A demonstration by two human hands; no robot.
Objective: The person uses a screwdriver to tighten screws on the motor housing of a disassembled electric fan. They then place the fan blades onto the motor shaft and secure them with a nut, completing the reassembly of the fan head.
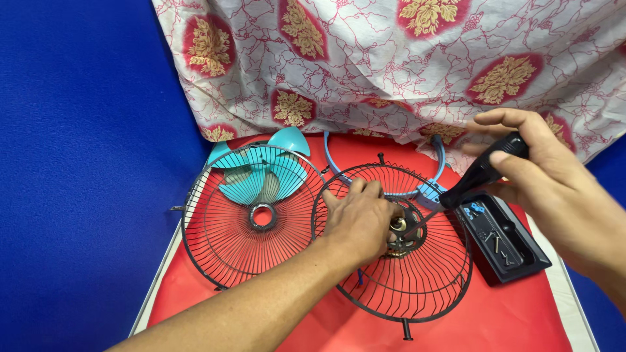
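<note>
Bare red mat [521, 319] near front; grilles [251, 215], black tray [521, 251] crowding centre

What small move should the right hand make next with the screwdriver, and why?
Probably press and turn the screwdriver. The right hand holds it with the tip at the hub of the wire fan guard, while the left hand steadies that hub.

Improvised repair bench, likely domestic or small workshop: red-covered worktop [508, 319] against blue backdrop [85, 163], floral cloth [391, 58] draped behind, dismantled fan guards [248, 221], blue fan blade [261, 173] and black screw tray [505, 244] laid out.
</note>
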